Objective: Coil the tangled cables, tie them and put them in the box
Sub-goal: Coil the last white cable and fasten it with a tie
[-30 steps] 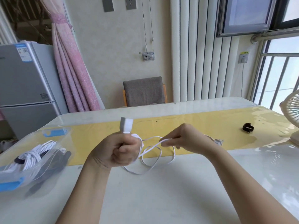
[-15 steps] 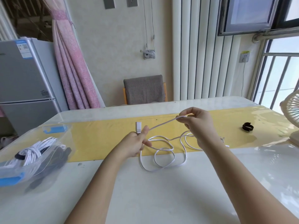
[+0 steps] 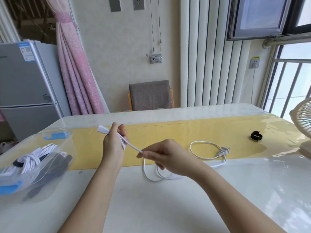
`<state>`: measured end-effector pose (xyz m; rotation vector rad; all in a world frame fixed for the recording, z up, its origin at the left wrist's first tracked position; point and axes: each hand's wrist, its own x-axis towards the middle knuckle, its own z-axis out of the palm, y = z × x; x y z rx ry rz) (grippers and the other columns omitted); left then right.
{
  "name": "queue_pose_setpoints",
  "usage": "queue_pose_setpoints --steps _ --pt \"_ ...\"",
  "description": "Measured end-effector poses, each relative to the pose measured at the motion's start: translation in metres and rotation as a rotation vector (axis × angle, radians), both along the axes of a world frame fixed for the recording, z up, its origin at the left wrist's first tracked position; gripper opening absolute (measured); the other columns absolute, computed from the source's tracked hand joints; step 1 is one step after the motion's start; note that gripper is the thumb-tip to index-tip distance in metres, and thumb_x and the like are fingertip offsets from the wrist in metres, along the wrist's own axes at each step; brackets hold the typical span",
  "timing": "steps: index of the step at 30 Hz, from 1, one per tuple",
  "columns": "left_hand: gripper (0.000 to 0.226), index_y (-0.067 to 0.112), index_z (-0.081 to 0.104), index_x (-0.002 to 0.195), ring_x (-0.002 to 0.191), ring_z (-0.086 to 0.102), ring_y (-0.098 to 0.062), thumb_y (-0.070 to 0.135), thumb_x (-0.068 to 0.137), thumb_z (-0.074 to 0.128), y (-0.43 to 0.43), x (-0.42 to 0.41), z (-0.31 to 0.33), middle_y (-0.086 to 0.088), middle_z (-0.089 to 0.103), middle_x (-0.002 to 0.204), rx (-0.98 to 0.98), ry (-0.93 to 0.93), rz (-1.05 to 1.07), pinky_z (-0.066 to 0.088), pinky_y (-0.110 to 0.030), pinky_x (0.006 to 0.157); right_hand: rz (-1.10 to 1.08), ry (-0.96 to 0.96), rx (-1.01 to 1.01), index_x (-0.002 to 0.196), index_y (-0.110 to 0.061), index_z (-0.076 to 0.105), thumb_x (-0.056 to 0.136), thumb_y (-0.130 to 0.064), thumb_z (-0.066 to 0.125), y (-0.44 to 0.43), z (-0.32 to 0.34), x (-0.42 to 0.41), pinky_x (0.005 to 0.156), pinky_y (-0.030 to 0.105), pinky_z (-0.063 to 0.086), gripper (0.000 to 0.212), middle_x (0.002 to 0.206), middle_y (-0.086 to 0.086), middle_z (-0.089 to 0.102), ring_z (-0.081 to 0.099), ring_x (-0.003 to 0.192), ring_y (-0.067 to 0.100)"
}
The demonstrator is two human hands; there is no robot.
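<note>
1. The left hand (image 3: 113,145) is raised in the middle of the frame. Its grip is closed round the white cable (image 3: 133,146), and the cable's flat end (image 3: 102,129) sticks out up and to the left.
2. The right hand (image 3: 166,156), just right of centre, has its grip pinched on the same cable at thumb and forefinger. A short stretch runs straight between the two hands.
3. Below the right hand, the cable drops to the surface (image 3: 151,207) in loose loops. It then curves right onto the yellow mat (image 3: 185,132) and ends at the plug (image 3: 224,150).
4. The clear box (image 3: 50,179) sits at the left edge, with tied white coils (image 3: 32,158) inside it.
5. A black strap (image 3: 256,136) lies on the mat at the right, well apart from the cable, near a fan (image 3: 303,121) at the frame's edge.
</note>
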<state>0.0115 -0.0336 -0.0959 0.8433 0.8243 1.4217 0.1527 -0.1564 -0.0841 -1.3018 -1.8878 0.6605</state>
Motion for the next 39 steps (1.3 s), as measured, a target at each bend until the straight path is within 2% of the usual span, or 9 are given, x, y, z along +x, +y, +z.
queue_pose_setpoints --steps 5,9,13,18,21,26,32,35,39 --pt "0.028 0.014 0.052 0.078 0.036 0.036 -0.002 0.021 0.099 0.035 0.011 -0.021 0.005 0.009 0.039 0.046 -0.044 -0.561 -0.251 0.031 -0.012 0.038 0.123 -0.026 -0.160 0.098 -0.028 0.075 0.091 -0.042 0.059 -0.004 0.000 -0.004 0.057 0.026 0.033 0.023 0.053 -0.003 0.049 0.037 0.054 0.011" --pt "0.027 -0.006 0.058 0.084 0.040 0.033 -0.010 0.006 0.095 0.037 0.008 -0.046 0.008 -0.007 0.039 0.051 -0.003 -0.867 -0.837 0.032 -0.025 0.045 0.171 -0.126 -0.311 0.097 -0.036 0.074 0.090 -0.047 0.058 -0.005 0.000 -0.001 0.058 0.028 0.029 0.020 0.054 -0.005 0.047 0.033 0.054 0.013" --pt "0.041 0.000 0.054 0.085 0.035 0.022 -0.005 0.028 0.101 0.029 -0.014 -0.048 0.024 0.006 0.027 0.045 0.088 -0.719 -1.115 0.016 -0.022 0.041 0.064 -0.228 -0.389 0.080 -0.034 0.074 0.087 -0.054 0.058 -0.001 -0.006 0.008 0.060 0.028 0.033 0.027 0.050 -0.005 0.047 0.036 0.045 0.010" --pt "0.048 -0.001 0.053 0.085 0.037 0.020 -0.011 0.030 0.104 0.022 -0.029 -0.046 0.041 0.002 0.023 0.045 0.199 -0.518 -1.243 0.024 -0.026 0.045 -0.265 -0.221 -0.257 0.052 -0.019 0.065 0.077 -0.062 0.065 0.008 -0.003 0.038 0.043 0.020 0.023 0.050 0.044 -0.005 0.033 0.026 0.041 0.010" --pt "0.046 -0.001 0.052 0.086 0.041 0.019 -0.011 0.027 0.105 0.021 -0.030 -0.042 0.042 0.001 0.022 0.048 0.206 -0.484 -1.271 0.030 -0.031 0.054 -0.385 -0.177 -0.215 0.048 -0.016 0.057 0.077 -0.059 0.067 0.008 0.002 0.056 0.038 0.017 0.019 0.053 0.043 -0.006 0.025 0.023 0.040 0.010" --pt "0.040 0.003 0.054 0.081 0.043 0.019 -0.007 0.027 0.104 0.032 -0.022 -0.030 0.032 0.001 0.034 0.057 0.180 -0.298 -1.468 0.016 -0.020 0.041 -0.494 -0.184 -0.119 0.053 -0.012 0.055 0.081 -0.050 0.067 0.014 -0.002 0.066 0.037 0.017 0.022 0.048 0.047 -0.002 0.036 0.028 0.042 0.012" --pt "0.045 0.022 0.051 0.057 0.041 0.016 -0.003 0.061 0.079 0.059 -0.040 -0.016 0.022 0.011 0.024 0.048 0.250 0.633 -1.130 0.017 -0.012 0.037 -0.615 -0.198 0.044 0.058 -0.010 0.058 0.083 -0.044 0.067 0.020 -0.007 0.066 0.047 0.026 0.029 0.044 0.049 -0.002 0.050 0.043 0.051 0.014" --pt "0.048 0.018 0.052 0.066 0.044 0.016 -0.007 0.062 0.084 0.050 -0.046 -0.005 0.018 0.009 0.022 0.051 0.192 0.881 -0.999 0.016 -0.015 0.041 -0.623 -0.113 0.119 0.061 -0.006 0.061 0.085 -0.039 0.067 0.021 -0.006 0.060 0.046 0.022 0.029 0.041 0.043 -0.010 0.048 0.042 0.045 0.007" --pt "0.059 0.009 0.060 0.086 0.047 0.021 -0.008 0.064 0.078 0.041 -0.045 0.004 0.010 0.008 0.024 0.055 0.134 1.003 -0.897 0.017 -0.019 0.046 -0.506 0.245 0.106 0.065 -0.011 0.065 0.091 -0.034 0.061 0.016 0.004 0.050 0.043 0.015 0.024 0.035 0.042 -0.010 0.039 0.032 0.039 0.004"
